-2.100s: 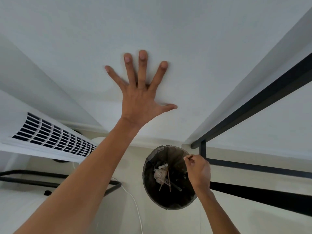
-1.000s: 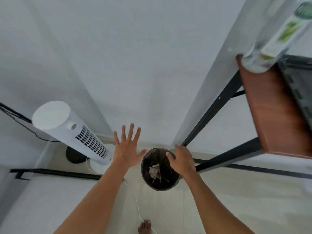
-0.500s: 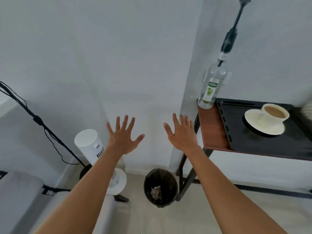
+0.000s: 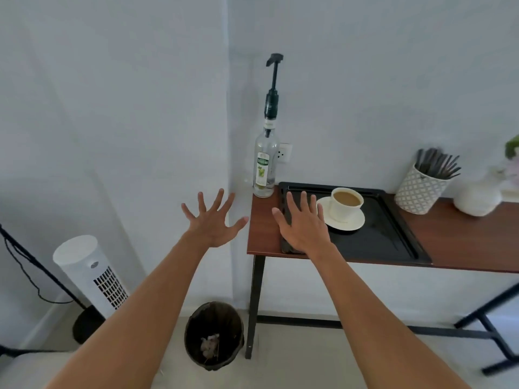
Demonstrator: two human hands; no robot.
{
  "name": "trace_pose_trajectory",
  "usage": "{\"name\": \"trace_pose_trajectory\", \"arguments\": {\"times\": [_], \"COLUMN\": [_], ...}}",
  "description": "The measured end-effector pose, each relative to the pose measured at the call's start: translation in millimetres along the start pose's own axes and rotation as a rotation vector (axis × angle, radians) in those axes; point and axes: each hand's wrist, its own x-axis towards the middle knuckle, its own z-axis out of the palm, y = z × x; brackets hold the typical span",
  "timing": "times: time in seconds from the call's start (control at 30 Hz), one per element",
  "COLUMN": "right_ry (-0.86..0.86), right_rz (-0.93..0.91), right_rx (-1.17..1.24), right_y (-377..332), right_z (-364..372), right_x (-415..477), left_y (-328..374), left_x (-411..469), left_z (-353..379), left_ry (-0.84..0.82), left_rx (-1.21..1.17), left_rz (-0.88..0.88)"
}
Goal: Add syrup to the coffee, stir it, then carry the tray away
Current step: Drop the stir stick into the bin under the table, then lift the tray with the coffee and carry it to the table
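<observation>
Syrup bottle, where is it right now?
The syrup bottle stands at the table's back left corner by the wall, just left of the black tray.

Our layout at the table

We see the white cup of coffee (image 4: 347, 203) on its white saucer (image 4: 346, 220) in the black tray (image 4: 393, 240); the clear glass syrup bottle (image 4: 265, 167) stands left, behind the tray's corner.

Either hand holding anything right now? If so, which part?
Nothing is held. The left hand is open, fingers spread, in the air; the right hand is open above the black rectangular tray.
</observation>
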Motion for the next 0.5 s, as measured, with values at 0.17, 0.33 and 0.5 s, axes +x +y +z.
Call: {"name": "trace_pose_trajectory", "arguments": {"times": [0.17, 0.33, 0.5], "right_ry": [0.068, 0.152, 0.161], "right_rz": [0.015, 0.078, 0.227], "right_rx": [0.008, 0.08, 0.123], "right_y": [58, 111, 174], "right_z": [-15, -35, -38], "right_x": [-15, -12, 4], "left_y": [67, 118, 148], "left_x": [6, 21, 49], "left_z": [8, 13, 23], "left_ry": [-0.025, -0.02, -0.03], "left_rx": [-0.043, -0.013, -0.048], "left_rz": [0.071, 0.134, 0.182]}}
